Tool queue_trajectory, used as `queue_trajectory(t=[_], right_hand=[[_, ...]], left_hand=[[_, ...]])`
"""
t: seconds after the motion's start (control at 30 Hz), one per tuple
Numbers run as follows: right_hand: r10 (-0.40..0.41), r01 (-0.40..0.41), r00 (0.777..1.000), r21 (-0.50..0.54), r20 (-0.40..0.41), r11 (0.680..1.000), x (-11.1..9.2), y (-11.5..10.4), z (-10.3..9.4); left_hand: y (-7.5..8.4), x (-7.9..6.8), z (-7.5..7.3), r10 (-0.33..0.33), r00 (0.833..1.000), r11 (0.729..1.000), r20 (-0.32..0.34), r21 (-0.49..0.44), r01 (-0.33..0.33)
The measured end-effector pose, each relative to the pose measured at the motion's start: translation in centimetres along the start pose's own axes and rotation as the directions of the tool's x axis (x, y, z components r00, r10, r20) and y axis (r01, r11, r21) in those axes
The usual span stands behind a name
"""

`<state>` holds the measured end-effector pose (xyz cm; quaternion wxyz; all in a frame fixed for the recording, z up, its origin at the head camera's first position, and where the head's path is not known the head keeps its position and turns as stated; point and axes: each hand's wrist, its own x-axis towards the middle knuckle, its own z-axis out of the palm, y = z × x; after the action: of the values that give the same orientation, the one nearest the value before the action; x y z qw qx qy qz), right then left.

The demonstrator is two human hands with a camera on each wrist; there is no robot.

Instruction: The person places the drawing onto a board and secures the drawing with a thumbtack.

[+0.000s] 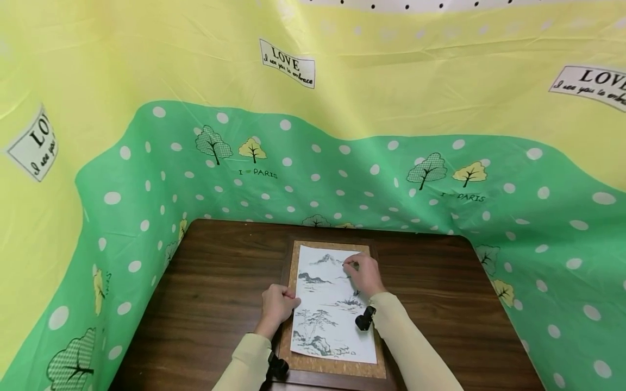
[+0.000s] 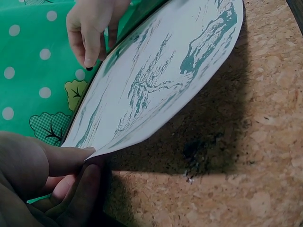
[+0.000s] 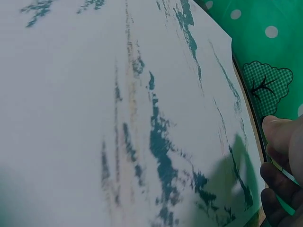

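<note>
A sheet of white paper (image 1: 327, 296) printed with an ink-style landscape of mountains and trees lies over a cork board (image 1: 337, 366). My left hand (image 1: 279, 305) pinches the paper's left edge between thumb and finger. In the left wrist view that edge stands raised off the cork (image 2: 265, 156), and the left hand (image 2: 52, 175) grips its corner. Over the upper right part of the sheet is my right hand (image 1: 363, 271), its fingertips pinching a small black object (image 2: 89, 68) too small to identify. The right wrist view catches only part of the right hand (image 3: 281, 161) beside the paper's edge.
The board lies on a dark brown wooden table (image 1: 220, 271). A green and yellow patterned curtain (image 1: 342, 179) hangs around its back and sides. A dark smudge (image 2: 196, 153) marks the cork under the raised paper. Small black cameras (image 1: 364, 319) sit on both wrists.
</note>
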<state>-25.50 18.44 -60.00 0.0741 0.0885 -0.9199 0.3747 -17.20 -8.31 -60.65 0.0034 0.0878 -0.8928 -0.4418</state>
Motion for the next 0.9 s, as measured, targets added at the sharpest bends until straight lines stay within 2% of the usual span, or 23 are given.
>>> queue_trajectory(t=[0.23, 0.4, 0.57, 0.9], right_hand=[[0.015, -0.016, 0.999, 0.032, 0.035, 0.999, 1.4, -0.3, 0.1], [0.038, -0.039, 0.998, 0.011, 0.040, 0.999, 2.0, -0.3, 0.5], [0.058, -0.058, 0.997, -0.005, 0.052, 0.998, 2.6, -0.4, 1.0], [0.051, -0.051, 0.999, -0.052, 0.000, 0.997, 3.6, -0.6, 2.2]], left_hand=[[0.2, 0.1, -0.1, -0.017, 1.000, 1.000, 0.005, -0.008, 0.017], [0.4, 0.0, -0.2, -0.037, 0.999, 0.999, 0.033, -0.008, 0.037], [0.5, -0.1, -0.2, -0.045, 0.999, 0.999, 0.028, 0.002, 0.045], [0.4, 0.1, 0.0, -0.054, 0.998, 0.999, 0.020, 0.006, 0.053]])
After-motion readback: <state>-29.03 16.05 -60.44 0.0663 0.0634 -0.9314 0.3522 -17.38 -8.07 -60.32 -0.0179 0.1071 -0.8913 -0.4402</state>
